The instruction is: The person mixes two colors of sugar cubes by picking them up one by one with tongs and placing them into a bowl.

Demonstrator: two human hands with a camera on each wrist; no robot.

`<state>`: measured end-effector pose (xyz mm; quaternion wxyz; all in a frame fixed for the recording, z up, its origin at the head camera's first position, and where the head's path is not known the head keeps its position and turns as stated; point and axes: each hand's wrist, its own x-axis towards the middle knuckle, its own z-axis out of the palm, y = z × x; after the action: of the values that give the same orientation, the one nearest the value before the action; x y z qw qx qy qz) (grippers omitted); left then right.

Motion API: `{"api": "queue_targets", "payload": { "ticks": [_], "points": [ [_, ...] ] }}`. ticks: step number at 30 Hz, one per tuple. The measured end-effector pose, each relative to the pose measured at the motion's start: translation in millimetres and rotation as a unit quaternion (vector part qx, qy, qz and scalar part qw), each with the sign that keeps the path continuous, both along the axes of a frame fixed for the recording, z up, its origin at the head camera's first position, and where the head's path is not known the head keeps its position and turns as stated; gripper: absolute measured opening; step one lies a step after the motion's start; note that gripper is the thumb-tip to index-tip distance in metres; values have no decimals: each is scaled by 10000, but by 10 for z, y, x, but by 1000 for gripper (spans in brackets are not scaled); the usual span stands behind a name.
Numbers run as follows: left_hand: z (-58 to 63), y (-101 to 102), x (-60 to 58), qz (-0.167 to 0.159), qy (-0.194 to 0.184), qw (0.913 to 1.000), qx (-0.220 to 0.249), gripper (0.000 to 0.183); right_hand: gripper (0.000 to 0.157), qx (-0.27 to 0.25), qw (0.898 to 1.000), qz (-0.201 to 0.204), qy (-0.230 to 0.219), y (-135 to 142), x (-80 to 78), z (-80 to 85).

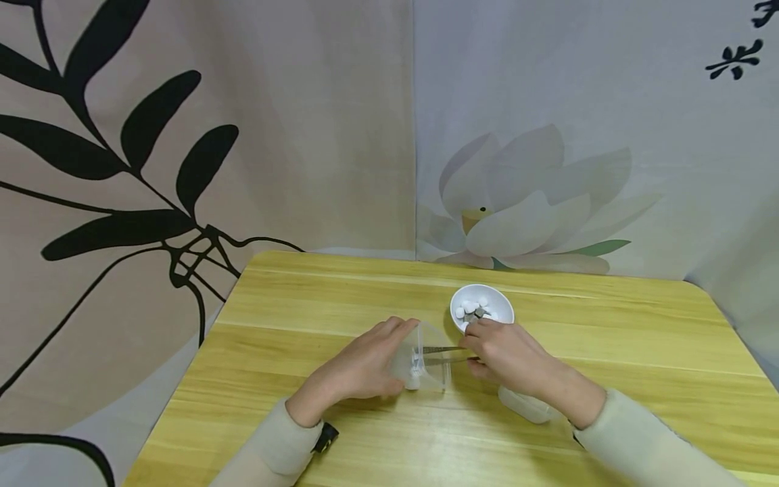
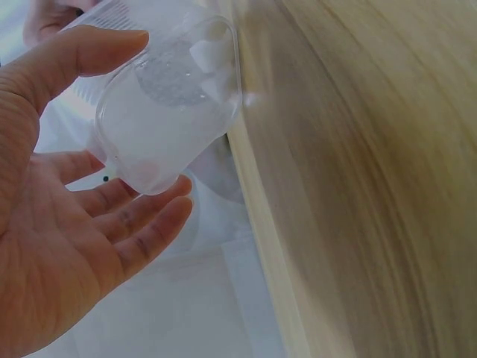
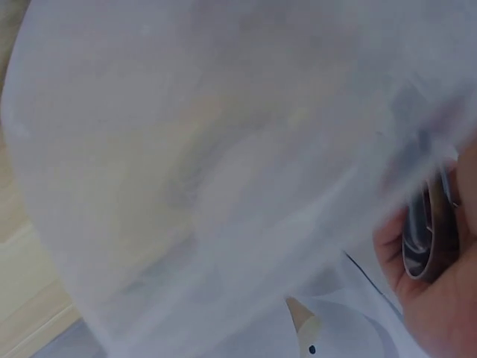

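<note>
My left hand point(image 1: 371, 362) holds a clear plastic container point(image 1: 435, 338) tipped on its side, mouth toward the right. In the left wrist view the thumb lies along one side of the container point(image 2: 160, 112) and the fingers along the other; white pieces point(image 2: 212, 63) show through its wall. My right hand point(image 1: 508, 355) grips metal tongs point(image 1: 443, 350), whose two arms reach into the container's mouth. Their bent end point(image 3: 421, 242) shows in the right wrist view. Whether the tips pinch a piece is unclear. Behind the right hand stands a white bowl point(image 1: 500, 306) with white and grey pieces point(image 1: 471, 310).
A translucent plastic item point(image 1: 528, 406) lies on the wooden table point(image 1: 341, 297) under the right forearm; something cloudy and translucent point(image 3: 149, 149) fills much of the right wrist view. A printed curtain point(image 1: 328, 135) hangs behind the table's far edge.
</note>
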<state>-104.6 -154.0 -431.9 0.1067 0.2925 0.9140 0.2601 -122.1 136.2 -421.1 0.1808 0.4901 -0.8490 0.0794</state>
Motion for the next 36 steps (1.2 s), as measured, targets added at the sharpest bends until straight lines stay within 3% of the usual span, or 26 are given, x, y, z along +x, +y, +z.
{"api": "queue_targets", "payload": {
  "ticks": [11,21,23,26,30,36],
  "points": [
    [8,-3,-2,24,-46,10000,-24,106,26,-676,9975,-95,-191,197,69,116],
    [-1,-12,-2,-11,17,10000,57,105,18,-1345,9905,-272,-90,608,41,195],
    [-1,-12,-2,-11,21,10000,64,105,24,-1454,9888,-342,-16,692,21,210],
    [0,-14,-3,-4,32,10000,79,105,29,-1556,9863,-537,57,821,-13,233],
    [4,-15,-6,22,-10,9999,106,105,18,-1602,9825,-945,-11,976,-53,239],
    [9,-8,8,102,-181,9997,104,105,29,-1615,9763,-1428,-183,1130,-83,167]
  ]
}}
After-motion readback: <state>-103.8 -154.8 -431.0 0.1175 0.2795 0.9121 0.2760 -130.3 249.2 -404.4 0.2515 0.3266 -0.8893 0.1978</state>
